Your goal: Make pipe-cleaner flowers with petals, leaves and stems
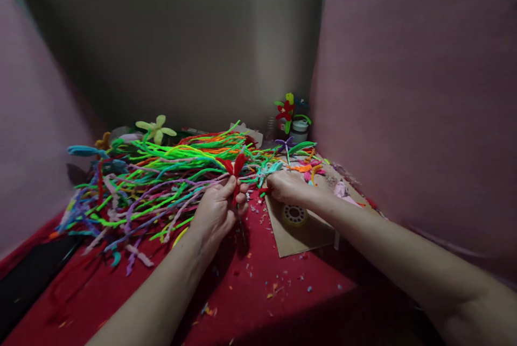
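My left hand (pixel 218 206) pinches a red pipe cleaner flower (pixel 235 166) upright between thumb and fingers, and a thin stem points down below it. To its right, my right hand (pixel 286 187) is closed, with a red pipe cleaner piece (pixel 264 191) sticking out at the fingertips. That hand is over the near-left part of a cardboard sheet (pixel 288 241), beside light-blue pipe cleaner petals (pixel 270 168). Behind and left of my left hand spreads a large heap of coloured pipe cleaners (pixel 161 174).
A roll of tape (pixel 294 214) lies on the cardboard. Fuzzy scraps (pixel 274 289) dot the red cloth (pixel 234 319). At the back stand a lidded jar (pixel 299 131) and finished flowers (pixel 285 110). A yellow flower (pixel 156 129) rests behind the heap. Pink walls (pixel 424 93) rise at both sides.
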The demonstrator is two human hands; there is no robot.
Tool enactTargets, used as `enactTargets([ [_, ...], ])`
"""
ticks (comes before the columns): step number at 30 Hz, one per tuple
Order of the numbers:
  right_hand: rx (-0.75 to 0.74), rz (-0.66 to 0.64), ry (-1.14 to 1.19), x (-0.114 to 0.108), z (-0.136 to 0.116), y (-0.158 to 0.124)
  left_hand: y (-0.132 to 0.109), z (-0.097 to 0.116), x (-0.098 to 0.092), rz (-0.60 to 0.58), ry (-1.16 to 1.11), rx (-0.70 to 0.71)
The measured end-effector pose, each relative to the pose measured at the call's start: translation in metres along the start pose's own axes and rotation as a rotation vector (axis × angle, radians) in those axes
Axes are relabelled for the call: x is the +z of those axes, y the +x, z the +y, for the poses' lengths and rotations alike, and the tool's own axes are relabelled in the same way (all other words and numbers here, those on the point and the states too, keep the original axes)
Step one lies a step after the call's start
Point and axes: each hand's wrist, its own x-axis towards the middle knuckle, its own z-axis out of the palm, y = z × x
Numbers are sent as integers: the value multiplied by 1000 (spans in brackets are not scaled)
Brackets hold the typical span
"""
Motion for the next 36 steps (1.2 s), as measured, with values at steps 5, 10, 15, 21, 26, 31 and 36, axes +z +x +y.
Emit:
enactTargets([
  [5, 26, 77, 149, -18, -7, 0, 1, 2, -1, 47, -40, 7],
  [10, -58, 36, 502, -27, -27, -18, 1, 7, 1, 52, -97, 33],
  [15, -26, -34, 1189, -12, -40, -36, -4, 10, 10, 119, -79, 63],
  [21, 5, -69, 980, -12, -43, -41, -11, 6, 18, 113, -20, 98],
  [26, 76, -55, 1085, -4, -40, -38, -14, -1, 19, -141, -21, 177],
  [31, 5, -39, 1130, -2, -41, -39, -16, 0, 21, -159, 44, 192],
  [36, 20, 57, 1117, -10, -40, -43, -19, 5, 23, -104, 122, 218],
])
